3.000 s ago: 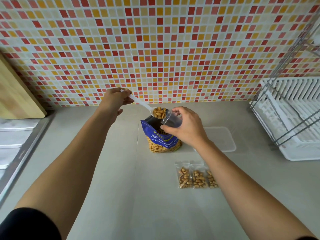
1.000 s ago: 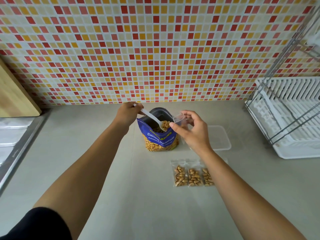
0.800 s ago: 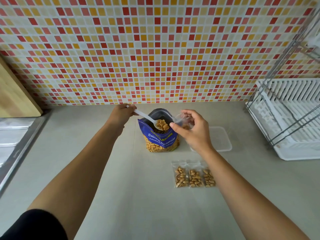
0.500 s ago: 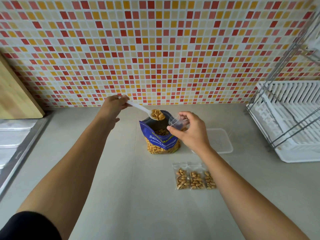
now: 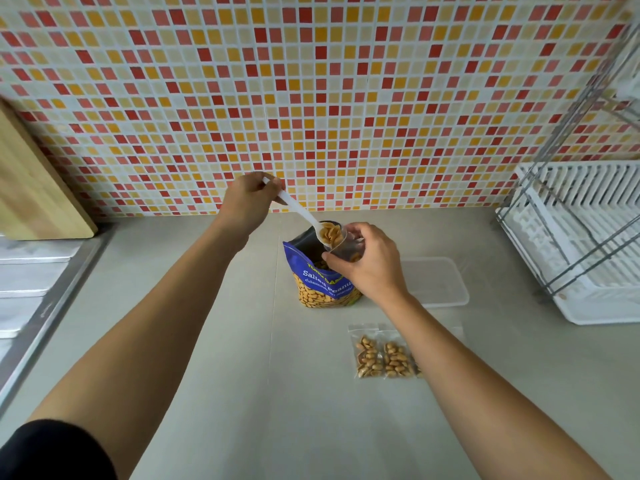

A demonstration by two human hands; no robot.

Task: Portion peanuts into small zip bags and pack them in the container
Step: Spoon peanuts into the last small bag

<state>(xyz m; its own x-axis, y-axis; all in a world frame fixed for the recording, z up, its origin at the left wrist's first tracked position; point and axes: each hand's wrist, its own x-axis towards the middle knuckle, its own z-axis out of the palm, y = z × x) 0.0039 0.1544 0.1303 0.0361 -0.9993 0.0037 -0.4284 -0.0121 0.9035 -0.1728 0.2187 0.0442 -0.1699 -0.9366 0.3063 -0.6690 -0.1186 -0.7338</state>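
- Grey counter (image 5: 214, 375), backed by a mosaic tile wall (image 5: 311, 98) in red, orange and cream.
- Far left: a wooden board (image 5: 31, 188) leans on the wall, above a steel sink edge (image 5: 41, 306).
- Far right: a white dish rack (image 5: 588, 244) with a wire frame.
- The clear container (image 5: 443, 282) sits just right of the peanut pouch (image 5: 322, 285); the right wrist hides its left end.
- Filled zip bags (image 5: 384, 356) lie in a row in front of the container; the right forearm covers the row's right end.
- The pouch stands upright and open, its upper right corner behind the right hand (image 5: 370, 268).
- Left hand (image 5: 247, 202): fingers curled round the handle of a white spoon (image 5: 298, 211). The spoon's bowl, loaded with peanuts, is at the mouth of a small zip bag (image 5: 346, 249).
- Right hand: thumb and fingers pinch that bag above the pouch opening.
- Pouch reads "Salted Peanu…"; the smaller script below is illegible.
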